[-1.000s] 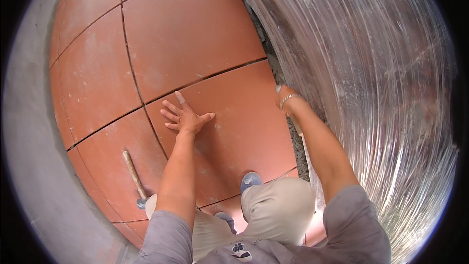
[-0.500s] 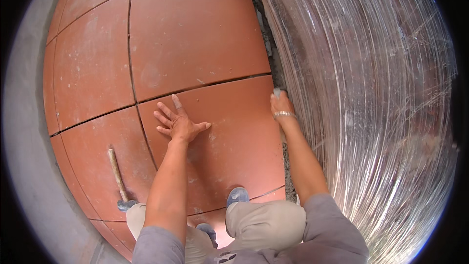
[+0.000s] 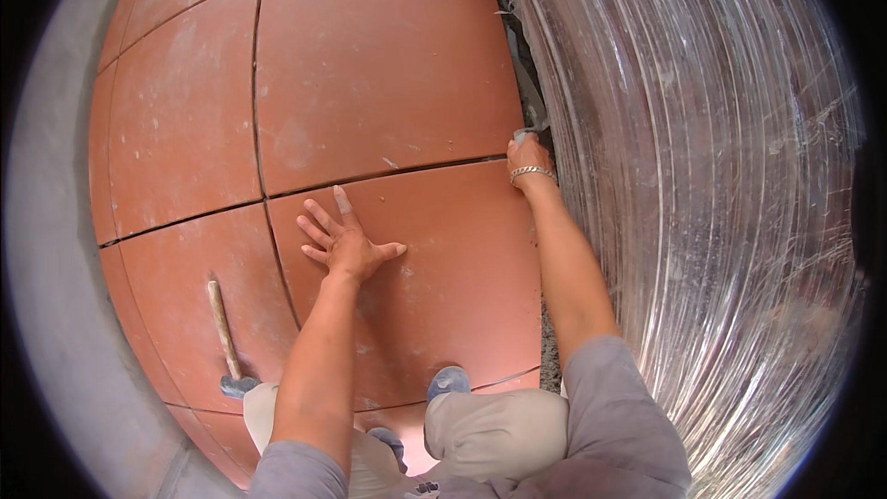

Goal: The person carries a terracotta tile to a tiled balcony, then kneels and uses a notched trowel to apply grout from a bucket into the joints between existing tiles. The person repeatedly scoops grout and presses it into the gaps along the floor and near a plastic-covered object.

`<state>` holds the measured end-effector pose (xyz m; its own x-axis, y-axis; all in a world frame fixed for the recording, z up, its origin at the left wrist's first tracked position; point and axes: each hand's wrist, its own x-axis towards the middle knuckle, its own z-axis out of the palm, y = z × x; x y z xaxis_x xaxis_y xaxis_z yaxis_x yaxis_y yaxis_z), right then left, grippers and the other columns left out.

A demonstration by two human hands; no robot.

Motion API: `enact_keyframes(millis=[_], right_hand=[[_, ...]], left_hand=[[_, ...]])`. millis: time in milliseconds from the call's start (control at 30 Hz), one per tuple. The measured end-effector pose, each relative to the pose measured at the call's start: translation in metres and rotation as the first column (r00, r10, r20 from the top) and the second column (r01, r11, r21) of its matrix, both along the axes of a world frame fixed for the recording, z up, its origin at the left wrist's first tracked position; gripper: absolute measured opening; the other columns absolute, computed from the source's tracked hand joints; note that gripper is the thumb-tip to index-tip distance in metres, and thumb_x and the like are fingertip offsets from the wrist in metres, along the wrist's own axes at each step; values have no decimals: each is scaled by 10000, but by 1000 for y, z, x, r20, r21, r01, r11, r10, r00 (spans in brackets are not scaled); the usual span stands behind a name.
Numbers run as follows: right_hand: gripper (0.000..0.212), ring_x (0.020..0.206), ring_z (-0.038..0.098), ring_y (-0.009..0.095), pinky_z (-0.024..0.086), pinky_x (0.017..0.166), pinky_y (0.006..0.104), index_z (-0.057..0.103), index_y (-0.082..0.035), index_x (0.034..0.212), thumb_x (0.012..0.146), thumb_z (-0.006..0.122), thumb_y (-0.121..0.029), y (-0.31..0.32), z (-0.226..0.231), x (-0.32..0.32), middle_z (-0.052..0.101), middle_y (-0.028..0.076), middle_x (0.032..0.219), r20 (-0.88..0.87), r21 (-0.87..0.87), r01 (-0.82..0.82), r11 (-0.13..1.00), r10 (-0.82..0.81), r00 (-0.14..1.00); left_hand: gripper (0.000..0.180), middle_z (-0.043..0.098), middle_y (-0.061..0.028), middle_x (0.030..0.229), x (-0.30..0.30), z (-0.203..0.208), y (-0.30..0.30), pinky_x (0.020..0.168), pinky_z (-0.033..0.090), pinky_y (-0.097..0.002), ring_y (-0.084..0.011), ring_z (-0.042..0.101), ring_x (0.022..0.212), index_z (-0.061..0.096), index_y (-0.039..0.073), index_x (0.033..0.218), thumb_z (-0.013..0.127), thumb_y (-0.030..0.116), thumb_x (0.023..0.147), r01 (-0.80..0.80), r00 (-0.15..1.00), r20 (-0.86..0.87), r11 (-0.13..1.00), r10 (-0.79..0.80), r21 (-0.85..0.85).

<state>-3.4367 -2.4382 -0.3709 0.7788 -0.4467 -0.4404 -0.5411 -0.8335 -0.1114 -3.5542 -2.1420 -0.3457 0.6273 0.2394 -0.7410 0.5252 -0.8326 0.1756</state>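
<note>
My left hand [image 3: 351, 248] lies with fingers spread on a large terracotta-red tile [image 3: 453, 286]; a pale wrap covers part of one finger. At the tile's far right corner, my right hand [image 3: 529, 160] is closed around a small greyish thing [image 3: 524, 136]. Only a bit of that thing shows past the fingers, so its kind is unclear. This hand is over the narrow gap [image 3: 552, 351] between the tiles' right edge and a plastic-wrapped stack. Dark joints [image 3: 397, 169] run between the tiles.
A mallet [image 3: 226, 337] with a wooden handle and dark head rests on the left tile. The stack wrapped in clear film [image 3: 702, 203] rises close along the right. A grey concrete strip [image 3: 69, 249] borders the left. My shoe [image 3: 448, 381] is on the tile near me.
My right hand has moved forward along the tile's right edge to its far corner, still closed on the greyish thing. My left hand stays spread on the tile. The view has shifted slightly.
</note>
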Motion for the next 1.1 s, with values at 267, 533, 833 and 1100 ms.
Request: enact_keyframes(millis=[267, 533, 833, 1100], right_hand=[[507, 1201, 593, 441, 488, 1018, 494, 539, 85, 1296, 992, 549, -321, -26, -5, 28, 594, 327, 1287, 201, -58, 172, 983, -157, 967], [538, 1252, 555, 431, 463, 1042, 491, 557, 25, 1318, 992, 508, -400, 2, 12, 86, 593, 269, 1331, 13, 2, -39, 999, 39, 999], [512, 1176, 617, 420, 514, 980, 507, 578, 42, 1307, 998, 528, -363, -46, -16, 147, 584, 250, 1358, -113, -187, -183, 965, 164, 980], [461, 1252, 568, 414, 466, 1044, 481, 651, 16, 1230, 966, 578, -355, 18, 18, 194, 601, 265, 1325, 142, 74, -13, 997, 2, 990]], left_hand=[[1553, -298, -299, 1578, 2, -1, 1, 1133, 35, -717, -495, -279, 1458, -203, 244, 1578, 928, 540, 556, -10, 1000, -8, 1000, 10, -5], [1555, -307, -300, 1574, 2, -2, 2, 1124, 34, -726, -502, -291, 1450, -207, 235, 1577, 933, 522, 558, -15, 1000, 4, 1000, 15, -27], [1520, -314, -298, 1571, 6, -1, 4, 1124, -12, -728, -513, -307, 1438, -206, 224, 1576, 909, 535, 591, -17, 999, -39, 999, 15, -51], [1537, -345, -299, 1554, 8, -4, 4, 1107, -32, -742, -523, -343, 1414, -215, 214, 1572, 908, 556, 578, -19, 998, -60, 998, 16, -54]])
